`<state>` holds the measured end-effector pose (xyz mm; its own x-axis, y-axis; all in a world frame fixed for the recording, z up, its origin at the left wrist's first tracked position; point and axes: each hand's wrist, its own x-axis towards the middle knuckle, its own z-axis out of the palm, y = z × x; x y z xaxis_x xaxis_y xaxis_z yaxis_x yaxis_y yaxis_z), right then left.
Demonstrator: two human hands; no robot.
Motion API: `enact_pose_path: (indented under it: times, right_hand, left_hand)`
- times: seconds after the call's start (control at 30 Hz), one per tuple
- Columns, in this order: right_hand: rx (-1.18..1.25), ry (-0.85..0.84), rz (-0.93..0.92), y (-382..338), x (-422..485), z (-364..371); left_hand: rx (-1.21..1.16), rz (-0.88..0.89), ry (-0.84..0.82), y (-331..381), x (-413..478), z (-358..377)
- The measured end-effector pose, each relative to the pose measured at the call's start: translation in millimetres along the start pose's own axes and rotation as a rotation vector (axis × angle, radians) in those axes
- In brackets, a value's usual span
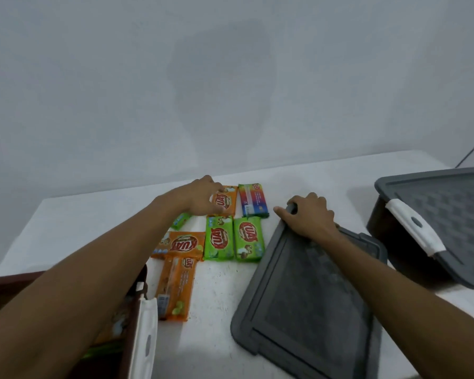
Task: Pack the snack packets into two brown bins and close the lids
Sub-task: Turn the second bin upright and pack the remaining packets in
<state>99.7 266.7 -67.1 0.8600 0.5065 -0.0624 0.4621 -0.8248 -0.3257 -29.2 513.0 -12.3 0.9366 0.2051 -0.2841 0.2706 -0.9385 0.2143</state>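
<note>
Orange and green snack packets (219,239) lie on our white surface (219,296). Our left hand (200,198) pinches the far orange packet (225,201); our right hand (309,217) clasps the loose grey lid (307,302). One brown bin (132,324), half hidden under our arm, sits cut off at left; the lidded bin (383,222) stands right.

Left hand (203,196) on an orange packet (226,201), right hand (309,217) atop the loose grey lid (307,291).

- white table (222,296) up against a pale wall
- snack packets flat on it: orange one (226,201) under the left hand's fingertips, rainbow one (253,199) between the hands, two green ones (234,237) nearer the camera
- loose grey lid (307,296) under the right hand
- lidded bin (435,225) right of that hand
- open brown bin (133,324) below the left forearm
</note>
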Motion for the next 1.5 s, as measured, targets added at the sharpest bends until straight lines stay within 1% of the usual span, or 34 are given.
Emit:
enact_pose_path:
  times: [0.1,0.2,0.27,0.33,0.4,0.5,0.6,0.73,0.8,0.93,1.03,1.1,1.13,1.27,1.4,1.5]
  right_hand:
    - [-0.091,0.06,-0.006,12.9,-22.6,5.7]
    - [-0.055,0.127,0.048,28.2,-38.4,5.7]
    - [-0.018,0.124,0.085,37.7,-45.5,5.8]
    - [0.032,0.07,0.116,42.6,-47.7,4.2]
    - [0.063,0.015,0.134,42.9,-46.9,1.7]
    - [-0.021,-0.015,0.118,35.5,-44.1,1.2]
    - [-0.074,-0.018,0.099,25.8,-37.9,2.4]
    - [-0.049,0.021,0.051,9.3,-19.9,-1.3]
    - [0.05,0.068,0.07,2.3,-8.1,-4.4]
    - [0.389,0.11,0.174,5.4,15.6,-16.9]
    - [0.536,0.046,0.194,20.4,24.6,-19.6]
    - [0.618,0.008,0.215,29.0,27.4,-17.1]
    - [0.656,-0.007,0.229,31.6,28.9,-15.8]
    - [0.757,-0.069,0.261,34.8,34.5,-18.4]
    - [0.781,-0.079,0.276,28.3,36.4,-18.5]
    - [0.823,-0.057,0.286,24.5,31.7,-17.1]
  left_hand:
    - [0.074,0.056,-0.033,16.7,1.8,6.9]
    - [0.14,0.065,-0.077,27.0,5.3,11.8]
    - [0.182,0.075,-0.095,33.4,6.7,14.3]
    - [0.208,0.09,-0.108,40.2,8.4,15.6]
    - [0.206,0.097,-0.118,47.2,10.1,17.4]
    - [0.184,0.087,-0.124,55.4,12.7,20.2]
    - [0.169,0.078,-0.119,56.7,15.1,21.6]
    - [0.055,0.042,-0.084,54.9,20.2,20.2]
    - [0.06,0.033,-0.04,57.5,24.4,20.9]
    - [0.129,-0.022,0.058,67.1,37.8,27.7]
    - [0.128,-0.101,0.178,78.8,48.7,38.5]
    - [0.072,-0.146,0.276,85.3,56.0,46.4]
    - [0.026,-0.167,0.297,87.5,58.7,48.0]
    - [-0.223,-0.247,0.223,87.1,66.7,37.6]
    - [-0.343,-0.251,0.117,80.3,67.4,32.7]
    - [-0.4,-0.206,0.137,83.7,67.2,28.0]
